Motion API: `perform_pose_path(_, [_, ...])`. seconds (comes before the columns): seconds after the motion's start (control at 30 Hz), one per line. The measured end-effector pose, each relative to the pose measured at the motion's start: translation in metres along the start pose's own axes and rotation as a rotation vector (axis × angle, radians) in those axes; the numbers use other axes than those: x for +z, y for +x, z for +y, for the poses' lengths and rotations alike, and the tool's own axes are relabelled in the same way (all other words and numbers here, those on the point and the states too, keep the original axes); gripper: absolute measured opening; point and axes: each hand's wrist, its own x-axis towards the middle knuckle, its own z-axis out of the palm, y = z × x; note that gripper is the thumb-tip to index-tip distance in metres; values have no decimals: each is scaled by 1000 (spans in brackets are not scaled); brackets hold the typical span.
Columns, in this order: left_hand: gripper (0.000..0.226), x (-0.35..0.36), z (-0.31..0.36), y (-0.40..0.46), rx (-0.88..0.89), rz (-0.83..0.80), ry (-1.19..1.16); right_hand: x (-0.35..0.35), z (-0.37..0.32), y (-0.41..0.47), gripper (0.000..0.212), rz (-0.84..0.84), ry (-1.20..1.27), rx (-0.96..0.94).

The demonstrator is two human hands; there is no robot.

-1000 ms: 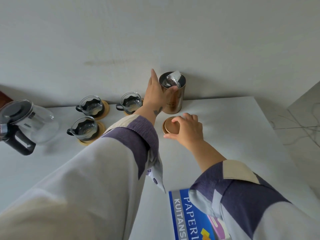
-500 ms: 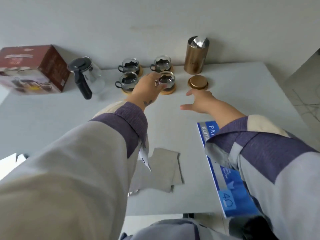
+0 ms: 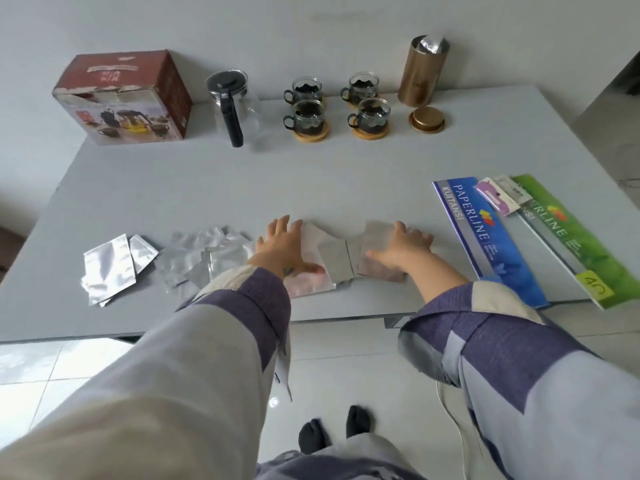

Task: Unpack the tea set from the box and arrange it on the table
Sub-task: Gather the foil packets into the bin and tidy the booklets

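The red tea set box (image 3: pixel 117 98) stands at the table's back left. To its right stand a glass teapot (image 3: pixel 232 105) with a black handle and several glass cups (image 3: pixel 306 114) on wooden coasters. An open gold canister (image 3: pixel 420 74) with a foil pouch sticking out stands at the back right, and its gold lid (image 3: pixel 426 120) lies in front of it. Near the front edge, my left hand (image 3: pixel 284 247) lies flat, fingers spread, on a silver foil pouch (image 3: pixel 311 271). My right hand (image 3: pixel 398 247) presses flat on another pouch (image 3: pixel 377 268).
More silver pouches (image 3: pixel 110 265) lie loose at the front left of the grey table (image 3: pixel 207 181). A blue receipt book (image 3: pixel 485 233) and a green one (image 3: pixel 568 233) lie at the front right, with a small purple packet (image 3: pixel 495 197) on them. A white wall stands behind.
Both hands have pulled back from the cups and the canister lid to the table's front edge and now rest on foil pouches. The view has drawn back and tilted down.
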Motion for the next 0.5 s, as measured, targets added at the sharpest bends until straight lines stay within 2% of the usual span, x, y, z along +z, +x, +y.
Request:
perform_pose_path(0.13, [115, 21, -9, -13, 18, 20, 20, 25, -11, -17, 82, 123, 102, -42])
perform_pose_path(0.2, [112, 26, -10, -14, 16, 71, 17, 32, -20, -23, 93, 147, 161, -82])
perform_pose_path(0.33, [108, 33, -13, -12, 11, 126, 25, 42, -41, -24, 121, 70, 301, -163])
perform_pose_path(0.43, [104, 38, -17, -11, 3, 165, 17, 41, -56, -19, 115, 2, 480, -122])
perform_pose_path(0.5, [98, 43, -20, -11, -1, 194, 24, 36, -60, -16, 96, -22, 469, -120])
